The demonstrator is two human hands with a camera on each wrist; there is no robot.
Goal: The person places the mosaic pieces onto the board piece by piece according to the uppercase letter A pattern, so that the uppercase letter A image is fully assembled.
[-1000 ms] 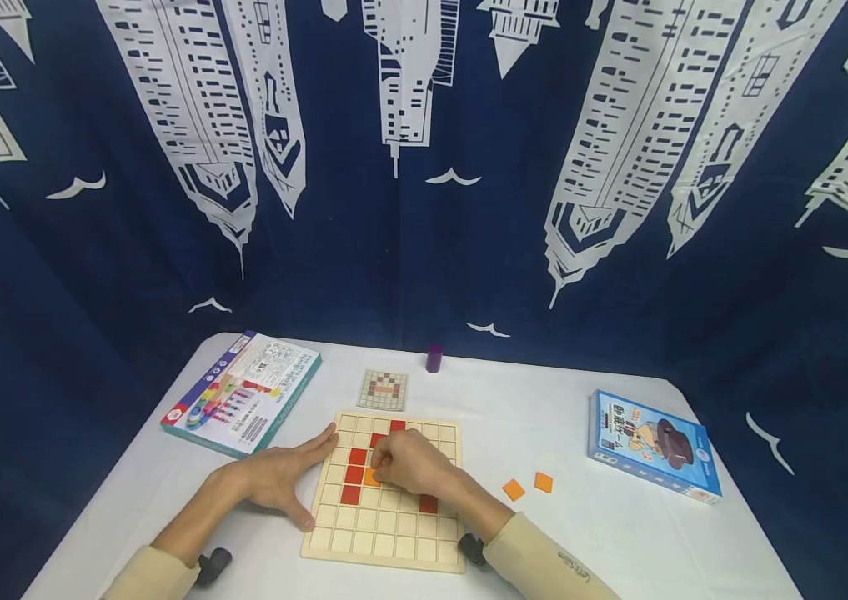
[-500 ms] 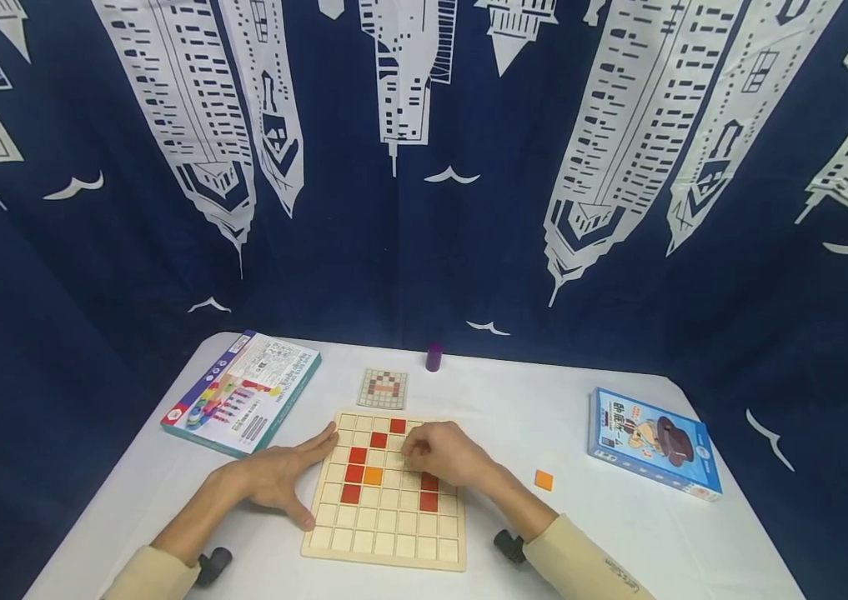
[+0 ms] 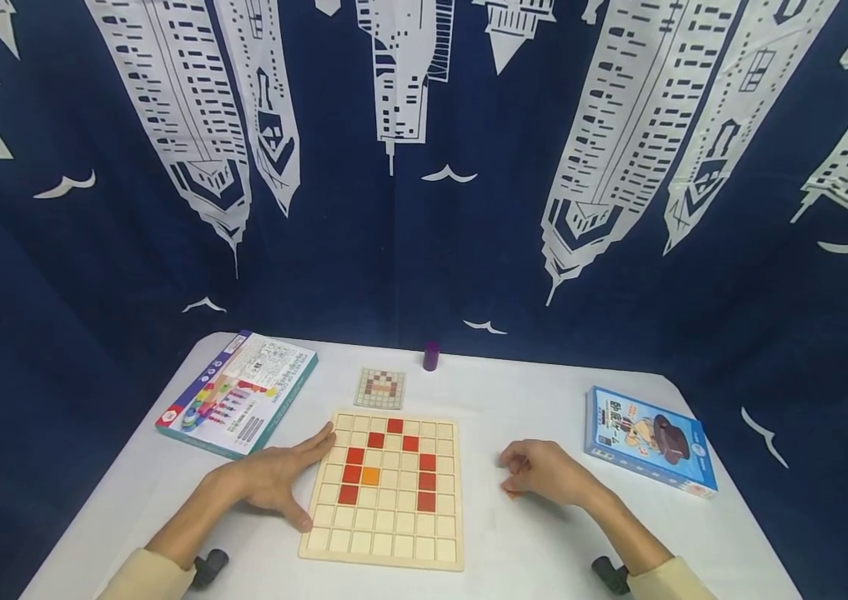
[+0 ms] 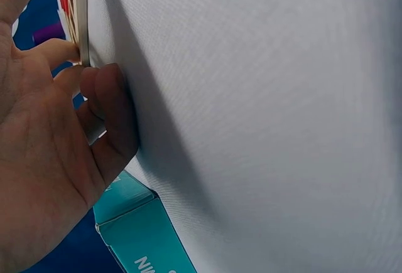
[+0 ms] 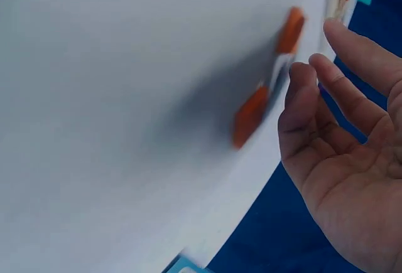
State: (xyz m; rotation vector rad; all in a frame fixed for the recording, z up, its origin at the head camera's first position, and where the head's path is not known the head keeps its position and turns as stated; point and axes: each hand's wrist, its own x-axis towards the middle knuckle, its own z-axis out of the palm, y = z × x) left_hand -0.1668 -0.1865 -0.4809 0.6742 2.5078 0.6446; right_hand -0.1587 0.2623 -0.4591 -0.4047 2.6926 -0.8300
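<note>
My left hand [image 3: 273, 483] lies spread at the left edge of a pale wooden grid board [image 3: 393, 547], fingertips and thumb against its side; the left wrist view shows those fingertips at the edge too. On the board several red square tiles [image 3: 427, 482] form a peaked outline, with one orange tile [image 3: 369, 476] inside it. To the right of the board, my right hand [image 3: 544, 472] hovers low over the white table, fingers loosely bent. Two loose orange tiles [image 5: 250, 117] show blurred in the right wrist view, just off the fingertips, with nothing in the grasp.
A small pattern card [image 3: 379, 389] lies behind the board, near a purple cylinder [image 3: 431, 357]. At the left is a teal-edged game box [image 3: 239, 393]; at the right, a blue game box [image 3: 651, 442]. A dark blue curtain [image 3: 363, 250] hangs behind the table.
My right hand has left the orange tile on the board and moved right, off the board, to the loose tiles. Red tiles it covered now show. My left hand keeps its place.
</note>
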